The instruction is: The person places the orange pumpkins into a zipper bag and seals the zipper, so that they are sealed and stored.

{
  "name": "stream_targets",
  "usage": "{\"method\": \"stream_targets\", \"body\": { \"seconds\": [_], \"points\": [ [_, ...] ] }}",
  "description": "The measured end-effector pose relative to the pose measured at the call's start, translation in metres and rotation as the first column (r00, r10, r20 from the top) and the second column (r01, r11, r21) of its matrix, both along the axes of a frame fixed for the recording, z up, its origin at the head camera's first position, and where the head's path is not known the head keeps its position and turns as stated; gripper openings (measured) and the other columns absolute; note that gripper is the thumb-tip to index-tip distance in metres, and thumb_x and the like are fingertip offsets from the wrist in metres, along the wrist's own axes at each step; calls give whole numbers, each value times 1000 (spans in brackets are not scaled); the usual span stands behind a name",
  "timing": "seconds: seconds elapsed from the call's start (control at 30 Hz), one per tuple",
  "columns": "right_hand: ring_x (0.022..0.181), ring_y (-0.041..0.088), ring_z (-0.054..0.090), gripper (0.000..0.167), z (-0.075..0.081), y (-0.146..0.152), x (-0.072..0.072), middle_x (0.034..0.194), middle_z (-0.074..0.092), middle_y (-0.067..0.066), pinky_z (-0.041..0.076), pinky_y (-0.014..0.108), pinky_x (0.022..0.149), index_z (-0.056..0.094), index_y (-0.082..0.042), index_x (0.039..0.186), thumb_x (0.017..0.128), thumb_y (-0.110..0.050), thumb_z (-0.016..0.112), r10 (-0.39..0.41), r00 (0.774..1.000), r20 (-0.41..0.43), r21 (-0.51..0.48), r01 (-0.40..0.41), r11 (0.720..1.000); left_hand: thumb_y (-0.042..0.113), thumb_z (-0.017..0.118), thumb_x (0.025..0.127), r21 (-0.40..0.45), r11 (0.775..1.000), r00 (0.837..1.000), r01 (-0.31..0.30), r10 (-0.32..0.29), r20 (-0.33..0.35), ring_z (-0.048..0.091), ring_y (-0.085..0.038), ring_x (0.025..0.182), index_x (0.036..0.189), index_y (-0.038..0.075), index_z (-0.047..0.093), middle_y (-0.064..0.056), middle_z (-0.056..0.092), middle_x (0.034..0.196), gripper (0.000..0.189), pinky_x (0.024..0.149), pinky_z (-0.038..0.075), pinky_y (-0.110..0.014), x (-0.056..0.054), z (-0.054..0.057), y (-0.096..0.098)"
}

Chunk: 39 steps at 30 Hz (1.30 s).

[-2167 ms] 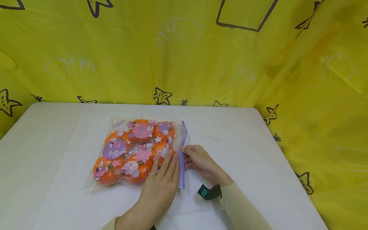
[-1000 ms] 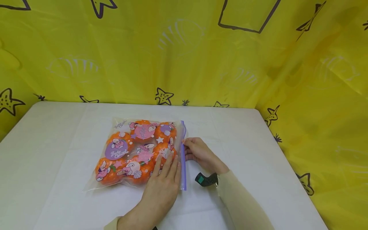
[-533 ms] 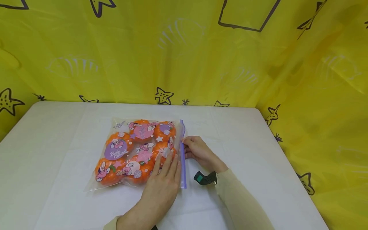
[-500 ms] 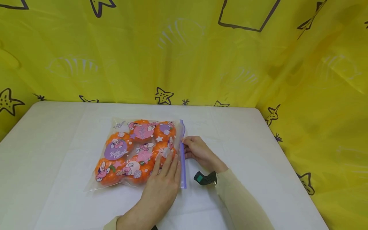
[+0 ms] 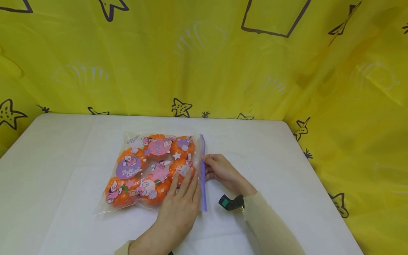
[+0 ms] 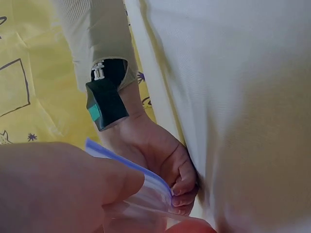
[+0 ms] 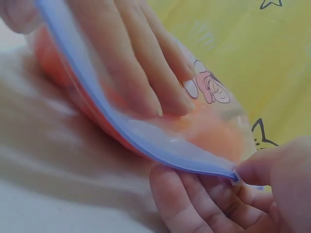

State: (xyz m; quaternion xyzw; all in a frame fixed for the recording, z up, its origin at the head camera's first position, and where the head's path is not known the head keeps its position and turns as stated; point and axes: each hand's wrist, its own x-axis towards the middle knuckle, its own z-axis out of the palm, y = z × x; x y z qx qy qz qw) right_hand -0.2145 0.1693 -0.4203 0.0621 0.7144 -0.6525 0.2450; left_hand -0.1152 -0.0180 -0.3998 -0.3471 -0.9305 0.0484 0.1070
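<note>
A clear printed zip bag [image 5: 130, 139] lies flat on the white table, filled with several orange, pumpkin-like objects [image 5: 118, 198], some showing green bits. Its purple zip strip [image 5: 203, 191] runs along the right side. My left hand [image 5: 180, 209] rests on the bag's right part with fingers extended, close to the strip. At the strip's outer edge, my right hand [image 5: 224, 173] pinches a small clear piece, seemingly the slider [image 7: 236, 177], between thumb and index finger. The other right fingers [image 7: 194, 199] curl beneath the strip in the right wrist view.
The white table [image 5: 271, 156] extends around the bag. A yellow curtain [image 5: 143, 53] with starfish and fish drawings stands behind it and along the right side. A dark wrist camera [image 5: 230, 202] sticks out from my right cuff, just above the tabletop.
Compared with about two seconds ago, my right hand has shifted slightly along the strip toward its far end. In the last half second little differs. My left hand stays on the bag.
</note>
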Motion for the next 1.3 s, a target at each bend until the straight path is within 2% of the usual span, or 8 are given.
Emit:
{"method": "stream_targets", "body": {
  "seconds": [0.3, 0.47, 0.57, 0.67, 0.8, 1.13, 1.3],
  "points": [
    [66, 13, 62, 27, -2, -3, 8, 77, 62, 4, 60, 27, 66, 56, 4, 106, 106, -19, 43, 40, 999, -17, -36, -40, 999, 25, 60, 95, 28, 1000, 1000, 5, -5, 11, 36, -28, 147, 137, 6, 58, -8, 51, 150, 46, 120, 28, -54, -1, 1, -1],
    [70, 14, 60, 29, -4, -1, 7, 81, 60, 5, 58, 26, 68, 57, 5, 110, 106, -20, 42, -38, 999, -28, -25, 38, 999, 25, 60, 95, 16, 1000, 1000, 9, -10, 23, 36, -28, 147, 137, 7, 59, -8, 52, 149, 46, 120, 28, -54, -1, 2, -1],
    [70, 14, 57, 29, -6, -2, 4, 81, 56, 4, 56, 25, 66, 57, 4, 108, 106, -20, 42, -81, 996, -37, -17, 81, 997, 24, 62, 94, 33, 999, 1000, 17, -17, -10, 38, -29, 146, 135, 7, 61, -8, 54, 147, 44, 119, 30, -55, -1, 1, -1],
    [67, 13, 53, 28, -6, -6, 2, 77, 53, 3, 53, 25, 62, 57, 2, 100, 106, -20, 41, -113, 993, -40, 1, 113, 994, 24, 62, 94, 50, 998, 998, 23, -20, -58, 41, -28, 144, 133, 7, 63, -8, 57, 144, 43, 117, 33, -54, 0, -1, 0],
    [66, 12, 49, 27, -5, -11, -1, 74, 49, 2, 48, 24, 60, 56, 1, 93, 106, -19, 42, -155, 987, -51, 37, 157, 987, 26, 63, 93, 50, 998, 996, 34, -29, -87, 44, -29, 142, 132, 6, 64, -9, 59, 142, 43, 117, 34, -55, 0, -2, 1],
    [64, 11, 46, 28, -6, -15, -3, 70, 48, 0, 45, 22, 57, 58, 1, 91, 105, -19, 44, -206, 975, -85, 67, 212, 975, 25, 66, 91, 53, 997, 995, 48, -43, -90, 48, -29, 140, 131, 6, 64, -10, 59, 141, 44, 116, 34, -56, -1, -1, 2],
    [63, 11, 46, 28, -7, -16, -5, 70, 49, 0, 44, 22, 56, 60, 3, 93, 105, -18, 45, -215, 972, -91, 69, 221, 973, 26, 66, 91, 45, 998, 997, 46, -43, -67, 46, -29, 141, 132, 5, 64, -10, 59, 142, 45, 116, 34, -57, -2, 0, 2]
  ]
}}
